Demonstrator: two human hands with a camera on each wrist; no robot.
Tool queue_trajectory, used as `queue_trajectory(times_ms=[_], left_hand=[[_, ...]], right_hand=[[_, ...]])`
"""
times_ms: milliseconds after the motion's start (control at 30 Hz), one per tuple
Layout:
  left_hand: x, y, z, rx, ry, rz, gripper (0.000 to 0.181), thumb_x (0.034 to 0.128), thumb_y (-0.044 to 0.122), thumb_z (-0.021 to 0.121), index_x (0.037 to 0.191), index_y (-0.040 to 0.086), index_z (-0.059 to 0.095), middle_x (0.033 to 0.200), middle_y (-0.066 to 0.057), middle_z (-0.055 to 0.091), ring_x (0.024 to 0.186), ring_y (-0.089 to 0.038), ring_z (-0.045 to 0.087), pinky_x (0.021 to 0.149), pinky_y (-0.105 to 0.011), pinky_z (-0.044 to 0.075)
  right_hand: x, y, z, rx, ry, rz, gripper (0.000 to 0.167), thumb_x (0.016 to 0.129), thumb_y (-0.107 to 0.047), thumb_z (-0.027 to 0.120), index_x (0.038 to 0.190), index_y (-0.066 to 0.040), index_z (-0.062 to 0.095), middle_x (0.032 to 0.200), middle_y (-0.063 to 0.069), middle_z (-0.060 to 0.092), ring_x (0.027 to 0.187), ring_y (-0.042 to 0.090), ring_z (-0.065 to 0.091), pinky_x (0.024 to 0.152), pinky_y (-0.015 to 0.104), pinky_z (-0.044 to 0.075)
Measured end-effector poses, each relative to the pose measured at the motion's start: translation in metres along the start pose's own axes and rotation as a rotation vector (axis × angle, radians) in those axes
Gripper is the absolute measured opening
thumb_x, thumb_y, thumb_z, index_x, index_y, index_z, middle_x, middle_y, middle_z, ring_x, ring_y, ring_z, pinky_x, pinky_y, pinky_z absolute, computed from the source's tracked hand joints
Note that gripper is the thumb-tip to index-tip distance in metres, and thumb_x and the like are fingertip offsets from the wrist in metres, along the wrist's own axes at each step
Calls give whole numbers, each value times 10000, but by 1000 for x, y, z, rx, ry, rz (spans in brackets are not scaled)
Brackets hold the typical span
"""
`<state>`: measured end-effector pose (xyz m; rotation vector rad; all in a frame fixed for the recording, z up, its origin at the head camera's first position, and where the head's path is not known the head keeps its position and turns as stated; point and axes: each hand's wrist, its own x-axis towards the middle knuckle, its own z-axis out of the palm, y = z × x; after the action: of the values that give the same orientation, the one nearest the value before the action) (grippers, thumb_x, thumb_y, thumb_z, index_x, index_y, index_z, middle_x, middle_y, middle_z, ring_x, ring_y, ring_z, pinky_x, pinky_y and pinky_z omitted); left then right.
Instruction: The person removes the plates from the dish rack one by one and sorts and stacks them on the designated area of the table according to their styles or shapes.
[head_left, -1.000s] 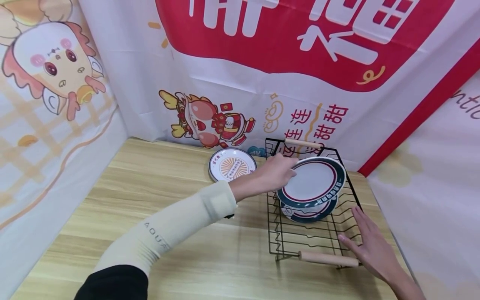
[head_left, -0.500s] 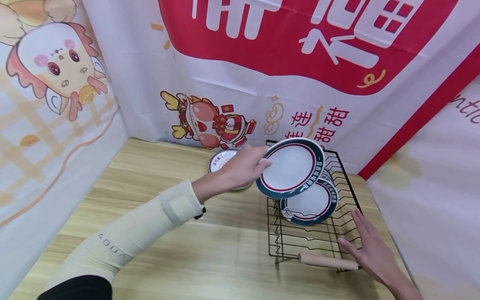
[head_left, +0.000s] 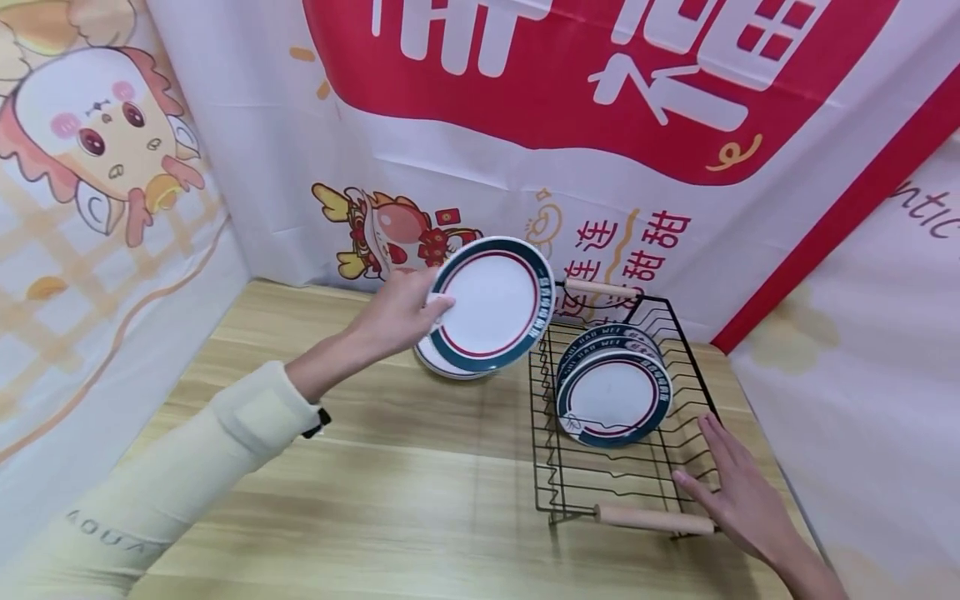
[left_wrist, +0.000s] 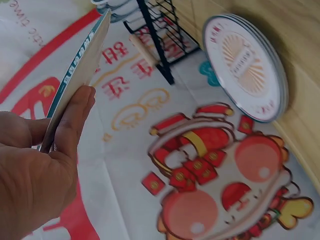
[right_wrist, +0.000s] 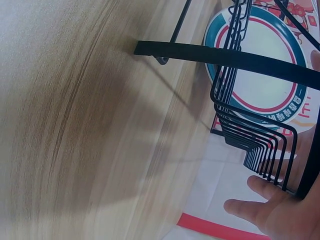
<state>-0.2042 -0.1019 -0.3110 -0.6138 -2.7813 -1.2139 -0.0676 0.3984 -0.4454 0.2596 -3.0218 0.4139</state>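
Note:
My left hand (head_left: 397,315) pinches a white plate (head_left: 495,304) by its left edge, thumb over the teal rim. In the left wrist view, the held plate (left_wrist: 75,70) shows nearly edge-on between thumb and fingers. It is raised in front of a stack of plates (left_wrist: 245,67) with an orange sunburst print, partly covering that stack in the head view. Several teal-rimmed plates (head_left: 615,398) lean in a black wire dish rack (head_left: 537,467). My right hand (head_left: 742,492) lies along the rack's right side, fingers extended; in the right wrist view its fingers (right_wrist: 262,187) are beside the wires.
The rack has wooden handles, one at the front (head_left: 652,518) and one at the back (head_left: 600,287). A printed cloth (head_left: 420,142) hangs behind the wooden table (head_left: 375,500) and along both sides.
My left hand has lifted the plate out of the rack and carried it left, over to the sunburst stack. The right hand has stayed by the rack.

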Motion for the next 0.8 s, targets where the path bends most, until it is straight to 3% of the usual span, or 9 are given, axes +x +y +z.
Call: queue_trajectory(times_ms=[167,433,667,800], left_hand=[[-10,-29,-25,18,37,-76,414,1077,145,626,1447,-31,569,1076,-188,760,834,-239,716,692,-317,606],[-29,-77,-57,-32,75,-198,455,1096,153,575,1469,-98,505,1088,-278,725,843,-285,738,656,-281,624],[-40,-121,-70,-85,105,-303,507,1109,161,531,1520,-118,431,1201,-339,683,942,-332,754,693,-286,644],[-42,-146,-70,-170,138,-358,526,1107,129,518,1525,-158,383,1222,-396,653,892,-261,763,697,-282,646]], right_hand=[[2,-1,-1,-2,-5,-3,971,996,-474,699,1702,-97,149,1738,229,187,1480,579,308,956,841,392],[2,0,0,0,-19,3,967,996,-485,696,1697,-80,165,1726,247,209,1487,574,303,983,831,382],[2,0,0,2,-12,-4,965,994,-481,702,1698,-88,171,1731,236,205,1496,565,296,996,826,375],[2,0,0,-3,-9,-5,966,995,-485,699,1699,-94,166,1736,227,199,1499,563,296,997,829,373]])
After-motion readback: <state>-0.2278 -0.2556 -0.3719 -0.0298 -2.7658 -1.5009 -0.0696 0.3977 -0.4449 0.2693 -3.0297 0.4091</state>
